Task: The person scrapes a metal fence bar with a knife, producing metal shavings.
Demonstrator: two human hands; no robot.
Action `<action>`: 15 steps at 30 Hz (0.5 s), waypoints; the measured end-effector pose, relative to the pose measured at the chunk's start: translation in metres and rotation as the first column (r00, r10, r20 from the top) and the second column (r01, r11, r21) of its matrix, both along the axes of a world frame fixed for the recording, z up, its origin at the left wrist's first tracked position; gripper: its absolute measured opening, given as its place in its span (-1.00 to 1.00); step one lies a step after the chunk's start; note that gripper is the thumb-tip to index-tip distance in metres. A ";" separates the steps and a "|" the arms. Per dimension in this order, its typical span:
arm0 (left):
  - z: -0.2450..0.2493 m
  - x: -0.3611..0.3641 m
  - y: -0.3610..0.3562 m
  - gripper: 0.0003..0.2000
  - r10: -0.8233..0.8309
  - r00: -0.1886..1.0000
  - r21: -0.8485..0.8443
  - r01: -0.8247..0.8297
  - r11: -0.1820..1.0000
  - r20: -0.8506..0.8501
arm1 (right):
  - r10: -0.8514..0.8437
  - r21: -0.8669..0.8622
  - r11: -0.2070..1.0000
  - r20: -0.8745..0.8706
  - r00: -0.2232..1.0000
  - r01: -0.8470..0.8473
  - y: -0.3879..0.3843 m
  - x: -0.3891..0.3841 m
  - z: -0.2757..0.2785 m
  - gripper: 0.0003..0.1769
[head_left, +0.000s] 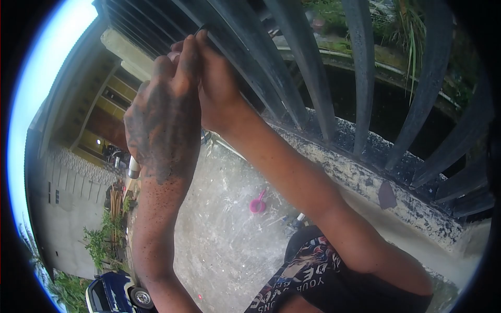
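Where a black railing bar point(263, 78) rises from a paint-flecked concrete ledge point(360, 172), both hands meet against it. The paint-speckled left hand point(162, 122) is closed around a white handle point(134, 168), with the right hand point(216, 86) pressed beside it, its grip hidden. A pink scoop point(258, 203) lies on the yard below.

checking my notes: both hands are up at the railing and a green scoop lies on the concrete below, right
Not quite. The head view shows the scoop on the concrete is pink, not green. The rest holds: the left hand and right hand are both up at the railing.
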State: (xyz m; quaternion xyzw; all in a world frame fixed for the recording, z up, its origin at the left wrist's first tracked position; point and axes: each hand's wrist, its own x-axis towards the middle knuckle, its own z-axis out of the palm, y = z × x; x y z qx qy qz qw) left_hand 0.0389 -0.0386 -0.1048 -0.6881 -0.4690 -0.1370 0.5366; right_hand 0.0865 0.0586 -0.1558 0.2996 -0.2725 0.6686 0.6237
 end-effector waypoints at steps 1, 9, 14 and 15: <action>-0.005 -0.003 0.001 -0.42 0.000 1.000 -0.018 0.001 1.000 0.024 | -0.026 -0.068 0.997 0.006 1.000 0.026 -0.005 -0.002 -0.005 -0.47; 0.002 0.004 0.000 -0.45 0.020 1.000 0.000 -0.020 1.000 -0.022 | -0.035 -0.005 0.999 0.008 0.999 0.035 -0.001 0.003 -0.001 -0.44; -0.005 0.000 -0.001 -0.44 -0.008 1.000 -0.029 0.007 1.000 -0.020 | -0.056 -0.082 0.995 0.081 0.995 0.063 -0.004 0.006 -0.010 -0.45; 0.002 0.004 -0.002 -0.44 0.003 0.999 -0.035 -0.004 0.999 -0.032 | -0.045 -0.047 0.998 0.055 0.997 0.048 -0.002 0.005 -0.005 -0.45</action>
